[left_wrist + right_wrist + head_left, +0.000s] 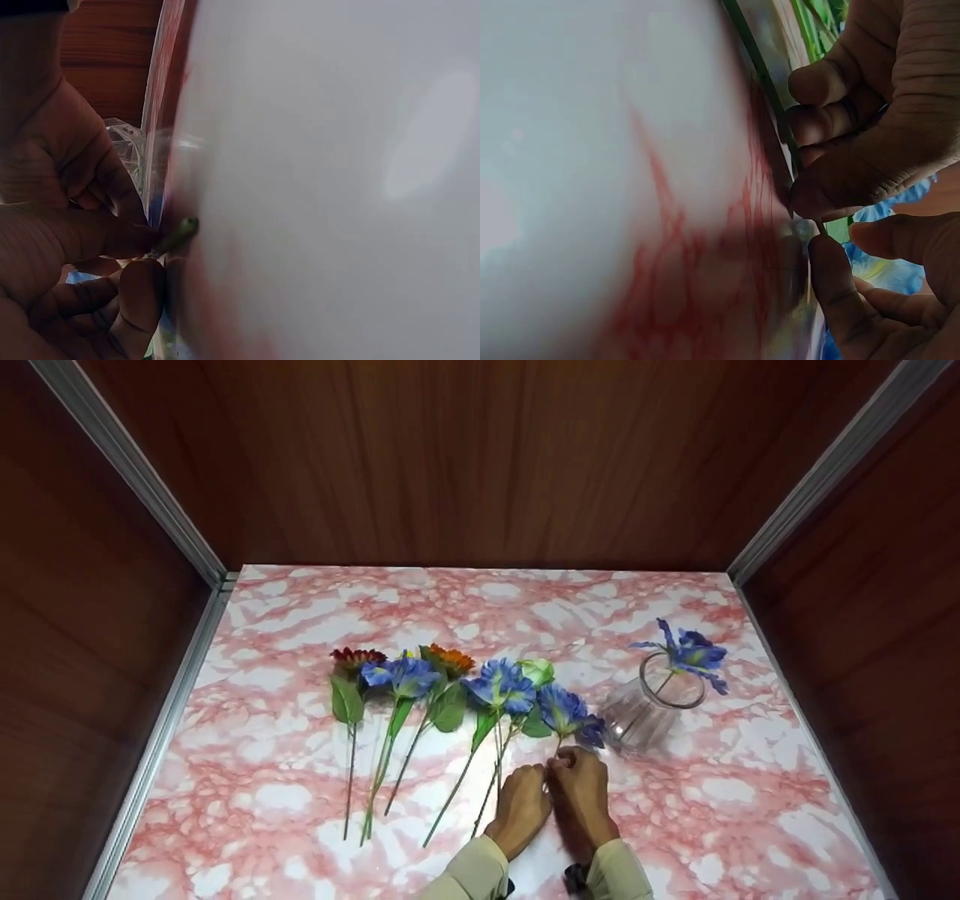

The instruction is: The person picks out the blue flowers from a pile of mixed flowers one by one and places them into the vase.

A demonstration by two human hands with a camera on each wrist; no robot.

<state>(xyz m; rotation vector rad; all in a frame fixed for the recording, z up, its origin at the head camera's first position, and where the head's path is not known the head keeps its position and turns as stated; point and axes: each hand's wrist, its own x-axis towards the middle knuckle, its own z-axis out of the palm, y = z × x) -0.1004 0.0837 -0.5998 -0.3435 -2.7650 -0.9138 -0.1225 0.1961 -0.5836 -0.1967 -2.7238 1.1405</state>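
Sleeves (476,868) at bottom centre lead to a curled left hand (524,804) and right hand (585,789), both pinching a blue flower (562,709) by its stem (178,236).

Both sleeves (474,868) cut off below; fingers (142,292) partly hide the stem (180,235).

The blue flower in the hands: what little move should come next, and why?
Perhaps the left hand could let go, so the right hand can lift the flower to the vase: both hands pinch its stem, and the nearby vase holds another blue flower.
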